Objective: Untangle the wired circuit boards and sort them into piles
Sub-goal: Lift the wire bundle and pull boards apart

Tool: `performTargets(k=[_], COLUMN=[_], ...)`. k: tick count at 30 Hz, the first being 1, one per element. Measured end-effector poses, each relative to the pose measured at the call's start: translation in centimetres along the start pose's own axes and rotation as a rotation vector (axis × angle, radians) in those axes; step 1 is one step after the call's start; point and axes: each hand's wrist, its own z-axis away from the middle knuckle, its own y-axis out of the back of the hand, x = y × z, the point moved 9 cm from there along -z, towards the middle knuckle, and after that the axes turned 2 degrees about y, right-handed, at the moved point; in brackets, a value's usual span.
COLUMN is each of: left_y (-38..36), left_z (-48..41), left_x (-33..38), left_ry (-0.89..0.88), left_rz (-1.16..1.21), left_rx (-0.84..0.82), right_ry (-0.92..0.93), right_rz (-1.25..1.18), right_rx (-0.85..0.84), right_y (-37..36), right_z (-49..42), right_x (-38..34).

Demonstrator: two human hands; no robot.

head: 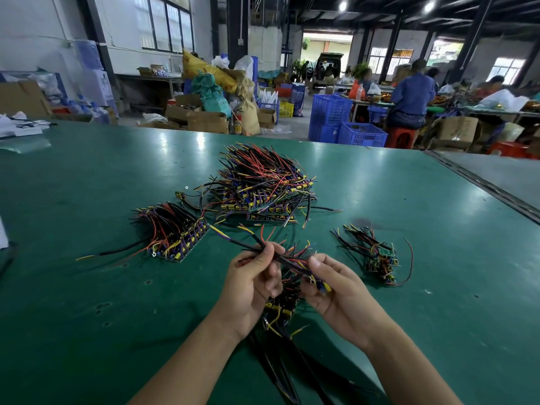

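Both hands work just above the green tabletop (87, 302) at about six o'clock. The left hand (248, 290) has its grip clamped on a black sheathed wire (248, 247), pinched between thumb and fingertips; the right hand (336, 287) has its grip closed on the board end of the same wire, where a yellow and blue part (323, 285) shows. Beneath them hangs the rest of the held bundle (280, 308), its wires trailing down toward the near edge.

The likely trouble: the wire runs through the knot of red and yellow leads between the hands, so a hard pull could tighten the snarl, tear a lead from its solder joint, or lift the whole clump instead of one board. Loose ends dangling low may also snag on each other.

Around them, a neat pile (175, 238) lies at ten o'clock, the big unsorted heap (263, 185) at twelve o'clock, and a small pile (377, 255) at two o'clock, near the right hand. A stray wire (321, 209) pokes out of the heap toward three o'clock. Nothing blocks the way to any pile, though stray leads from the heap reach toward the hands.
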Motion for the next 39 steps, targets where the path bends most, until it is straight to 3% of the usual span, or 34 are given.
performTargets(k=[5,12,20,23,25,28,31,33,36,39], left_y=[0.5,0.7,0.0,0.7,1.5,2.1,2.3,2.1,1.7,1.7], left_z=[-0.3,-0.4,-0.1,-0.5,-0.9,-0.9,-0.6,-0.4,-0.3,-0.3], left_x=[-0.7,-1.4,-1.9,-1.9,-1.5,-0.6,0.2,0.7,0.5,0.4], left_ry=[0.084,0.145,0.207,0.178,0.117,-0.003,-0.131,-0.206,-0.213,-0.233], left_rz=[0.136,0.152,0.171,0.092,0.053,-0.046,-0.287,-0.466,-0.562,-0.607], left_rx=[-0.003,-0.017,-0.122,-0.051,0.023,0.068,0.102,0.116,0.092,0.1], right_ry=[0.034,0.242,0.304,0.386,0.495,0.698,0.798,0.67,0.251,0.132], right_rz=[0.059,0.371,0.396,0.464,0.638,1.097,1.465,1.657,2.223,2.388], right_rx=[-0.003,0.114,0.188,0.29,0.435,0.631,0.671,0.657,0.674,0.654], right_y=[0.1,0.9,1.9,3.4,5.0,6.0,6.1,7.0,9.2,9.9], right_z=[-0.3,0.0,0.2,0.0,0.0,0.3,-0.3,-1.4,-3.0,-3.3], right_x=[0.1,-1.7,-2.8,-5.2,-7.9,-11.8,-12.7,-11.4,-8.5,-7.1])
